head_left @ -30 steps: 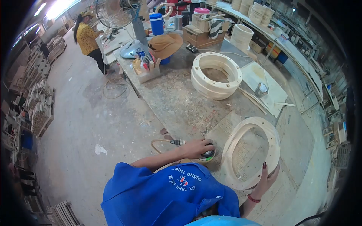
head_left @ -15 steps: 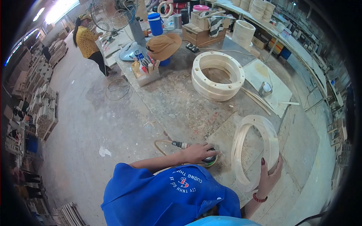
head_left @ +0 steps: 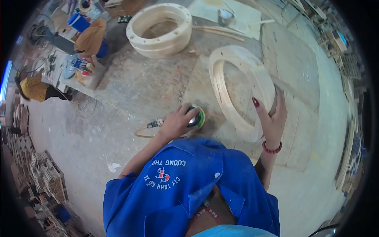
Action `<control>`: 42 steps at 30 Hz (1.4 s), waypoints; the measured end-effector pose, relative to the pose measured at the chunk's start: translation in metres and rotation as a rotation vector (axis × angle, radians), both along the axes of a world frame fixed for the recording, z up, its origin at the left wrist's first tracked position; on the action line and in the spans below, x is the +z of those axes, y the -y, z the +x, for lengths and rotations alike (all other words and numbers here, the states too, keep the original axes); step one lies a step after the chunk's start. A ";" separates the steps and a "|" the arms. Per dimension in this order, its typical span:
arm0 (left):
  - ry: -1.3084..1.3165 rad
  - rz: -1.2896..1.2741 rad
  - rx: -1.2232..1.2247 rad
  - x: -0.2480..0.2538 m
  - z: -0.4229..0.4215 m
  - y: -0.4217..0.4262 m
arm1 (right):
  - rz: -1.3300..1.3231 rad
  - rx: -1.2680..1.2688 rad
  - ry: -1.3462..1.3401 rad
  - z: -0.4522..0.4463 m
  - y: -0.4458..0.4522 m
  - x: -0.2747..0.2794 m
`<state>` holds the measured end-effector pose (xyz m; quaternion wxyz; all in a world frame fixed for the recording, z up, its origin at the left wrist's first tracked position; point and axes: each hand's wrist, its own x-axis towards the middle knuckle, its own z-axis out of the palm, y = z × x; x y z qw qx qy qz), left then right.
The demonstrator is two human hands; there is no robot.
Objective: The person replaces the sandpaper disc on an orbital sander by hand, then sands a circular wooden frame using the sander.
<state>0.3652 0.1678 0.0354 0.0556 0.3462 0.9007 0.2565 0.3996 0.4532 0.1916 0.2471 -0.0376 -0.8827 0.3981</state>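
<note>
Handling of a pale ring (head_left: 262, 79) is shown, its rim grasped between the moderately parted thumb and fingers of the right hand (head_left: 275, 118). Contact beneath with the table (head_left: 150, 87) seems likely but is blurred. Under the left hand's (head_left: 176, 121) curled fingers, a round power tool (head_left: 194, 117) is clasped. Any turning calls for a firm right grip.

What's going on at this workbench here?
Someone in a blue shirt has their left hand on a round power sander, while their right hand grips the edge of a pale wooden ring. The sander is apart from the ring. A thicker wooden ring rests farther back on the workbench, touched by neither hand.
</note>
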 end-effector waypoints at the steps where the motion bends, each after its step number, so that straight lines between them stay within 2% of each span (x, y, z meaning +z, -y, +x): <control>1: 0.001 -0.007 -0.001 0.000 -0.001 0.000 | -0.025 0.009 -0.008 0.001 -0.003 -0.004; 13: 0.006 -0.020 0.057 0.011 0.002 -0.002 | -0.161 -0.036 0.061 0.015 -0.017 -0.014; 33: -0.040 -0.051 0.023 0.008 -0.002 -0.002 | -0.048 0.005 -0.038 0.014 -0.009 -0.010; 36: 0.044 -0.077 -0.007 0.015 -0.008 -0.002 | -0.059 0.014 -0.035 0.016 -0.002 -0.009; 39: 0.064 0.031 0.085 0.041 -0.024 0.005 | -0.040 0.024 -0.068 0.021 0.003 -0.011; 41: 0.132 0.103 0.263 0.090 -0.037 0.005 | -0.051 0.028 -0.057 0.025 0.004 -0.011; 42: 0.036 0.213 0.254 0.113 -0.045 0.007 | -0.068 0.031 -0.047 0.027 0.005 -0.011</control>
